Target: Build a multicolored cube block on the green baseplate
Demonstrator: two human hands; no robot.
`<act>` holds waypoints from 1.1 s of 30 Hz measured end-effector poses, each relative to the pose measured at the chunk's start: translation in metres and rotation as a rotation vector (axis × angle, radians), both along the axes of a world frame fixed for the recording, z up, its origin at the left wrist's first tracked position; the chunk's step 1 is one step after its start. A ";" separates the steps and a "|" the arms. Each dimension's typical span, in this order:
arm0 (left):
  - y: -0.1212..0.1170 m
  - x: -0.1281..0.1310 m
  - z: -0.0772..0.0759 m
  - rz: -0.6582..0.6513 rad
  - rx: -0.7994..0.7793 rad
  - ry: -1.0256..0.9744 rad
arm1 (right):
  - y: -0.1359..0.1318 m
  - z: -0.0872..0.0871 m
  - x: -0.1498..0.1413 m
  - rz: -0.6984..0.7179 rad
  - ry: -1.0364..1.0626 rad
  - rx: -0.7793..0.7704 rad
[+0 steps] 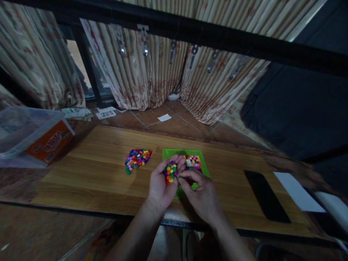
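Grip, head view: right hand (201,192) with thumb and forefinger pinched together, apparently on a small green brick (180,177); left hand (160,186) palm up, loosely cupped and unclosed under a heap of mixed loose bricks (170,171). Beneath and beyond both hands, on the table (89,163), a green baseplate (168,151), partly hidden. Set on the baseplate — a patch of multicoloured bricks (193,161), with bare green around. Progress, by judgement: partial, with handful and separate brick pile (138,158) at left unplaced; final extent impossible to tell. Labels: on the clear plastic tub (27,140) at far left, an orange label (51,143) with pale lettering — too blurred to read; on a paper sheet (106,114) beyond the table, dark print, likewise illegible.
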State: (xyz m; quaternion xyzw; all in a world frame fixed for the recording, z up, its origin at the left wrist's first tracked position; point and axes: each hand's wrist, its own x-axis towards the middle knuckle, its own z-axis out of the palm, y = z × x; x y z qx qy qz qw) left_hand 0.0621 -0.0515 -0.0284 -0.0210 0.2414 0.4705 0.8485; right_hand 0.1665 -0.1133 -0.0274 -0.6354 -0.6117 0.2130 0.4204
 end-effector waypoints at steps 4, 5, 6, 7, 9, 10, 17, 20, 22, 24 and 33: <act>0.002 -0.002 -0.003 0.026 -0.017 0.021 | -0.001 -0.006 0.024 -0.113 0.168 0.037; 0.003 -0.002 -0.004 0.034 -0.027 0.029 | -0.001 -0.009 0.033 -0.180 0.235 0.055; 0.003 -0.002 -0.004 0.041 -0.037 0.035 | -0.001 -0.012 0.042 -0.220 0.292 0.060; 0.004 -0.002 -0.004 0.049 -0.046 0.038 | -0.001 -0.014 0.050 -0.266 0.330 0.070; 0.005 -0.002 -0.004 0.065 -0.062 0.049 | -0.001 -0.019 0.065 -0.361 0.329 0.045; 0.006 -0.002 -0.005 0.074 -0.069 0.059 | -0.002 -0.021 0.070 -0.388 0.308 0.018; 0.006 0.000 -0.008 0.117 -0.132 0.160 | 0.003 -0.027 0.070 -0.391 0.226 -0.042; 0.006 0.000 -0.008 0.104 -0.148 0.182 | 0.008 -0.027 0.066 -0.392 0.241 -0.043; 0.006 0.000 -0.008 0.094 -0.153 0.184 | 0.011 -0.026 0.065 -0.411 0.216 -0.046; 0.006 0.000 -0.008 0.086 -0.150 0.187 | 0.013 -0.025 0.065 -0.435 0.182 -0.049; 0.006 0.000 -0.007 0.087 -0.142 0.194 | 0.016 -0.032 0.064 -0.507 0.100 -0.058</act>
